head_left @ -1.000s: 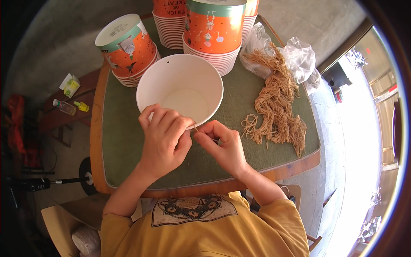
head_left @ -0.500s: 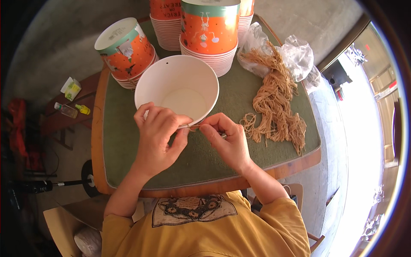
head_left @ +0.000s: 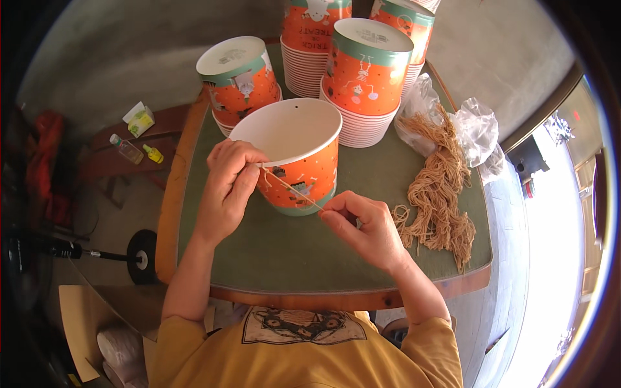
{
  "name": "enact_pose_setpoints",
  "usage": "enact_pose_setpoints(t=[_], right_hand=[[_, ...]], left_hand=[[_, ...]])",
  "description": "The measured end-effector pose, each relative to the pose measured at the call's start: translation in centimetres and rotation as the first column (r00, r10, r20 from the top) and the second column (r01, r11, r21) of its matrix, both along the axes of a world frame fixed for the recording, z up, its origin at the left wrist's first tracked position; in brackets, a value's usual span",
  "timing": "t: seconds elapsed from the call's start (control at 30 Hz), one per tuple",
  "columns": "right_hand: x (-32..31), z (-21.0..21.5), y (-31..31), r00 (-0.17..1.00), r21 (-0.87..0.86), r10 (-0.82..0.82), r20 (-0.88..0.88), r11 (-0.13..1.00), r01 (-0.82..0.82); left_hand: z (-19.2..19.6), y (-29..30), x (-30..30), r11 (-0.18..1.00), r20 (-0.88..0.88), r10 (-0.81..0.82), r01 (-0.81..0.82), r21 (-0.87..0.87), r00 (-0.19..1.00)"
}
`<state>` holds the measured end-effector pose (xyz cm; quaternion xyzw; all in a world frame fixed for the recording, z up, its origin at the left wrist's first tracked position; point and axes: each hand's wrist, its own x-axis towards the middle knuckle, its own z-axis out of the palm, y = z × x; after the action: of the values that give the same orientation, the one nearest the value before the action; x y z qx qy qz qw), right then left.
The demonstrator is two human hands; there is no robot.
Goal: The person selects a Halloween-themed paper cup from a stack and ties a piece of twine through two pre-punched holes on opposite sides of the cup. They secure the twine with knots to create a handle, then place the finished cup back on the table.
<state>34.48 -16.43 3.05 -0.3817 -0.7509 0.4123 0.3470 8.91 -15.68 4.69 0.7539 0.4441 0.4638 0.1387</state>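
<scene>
Near the middle of the green-topped wooden table [head_left: 272, 258], we see one open orange paper bucket with a white inside [head_left: 294, 158]. Our left hand [head_left: 226, 187] pinches its near rim, fingers closed on one thin tan string [head_left: 291, 187]. Our right hand [head_left: 365, 226], just right of it, pinches the string's other end. Four stacks of upturned orange buckets [head_left: 365, 77] stand far; two are cut off at the top. One bundle of tan strings [head_left: 440, 187] lies right, partly on clear plastic bags [head_left: 479, 129].
</scene>
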Motion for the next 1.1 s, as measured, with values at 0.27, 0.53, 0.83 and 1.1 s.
enact_pose_setpoints(t=[0.27, 0.53, 0.83, 1.1], right_hand=[[-0.5, 0.4, 0.4, 0.999, -0.020, 0.047, 0.023, 0.999, -0.047], [0.2, -0.4, 1.2, 0.998, -0.031, 0.022, 0.051, 0.999, -0.020], [3.0, -0.4, 2.6, 0.999, -0.155, 0.041, -0.030, 0.987, -0.045], [4.3, 3.8, 3.1, 0.819, -0.234, 0.284, -0.499, 0.865, -0.443]], left_hand=[[-0.6, 0.2, -1.1, 1.000, 0.036, 0.012, -0.012, -0.007, 0.999], [-1.1, 0.4, -2.5, 1.000, 0.064, 0.007, -0.008, 0.013, 0.998], [-3.4, 2.0, -4.3, 0.983, 0.178, 0.117, -0.139, 0.120, 0.977], [-5.1, 5.3, -3.6, 0.992, 0.451, -0.060, 0.001, 0.129, 0.891]])
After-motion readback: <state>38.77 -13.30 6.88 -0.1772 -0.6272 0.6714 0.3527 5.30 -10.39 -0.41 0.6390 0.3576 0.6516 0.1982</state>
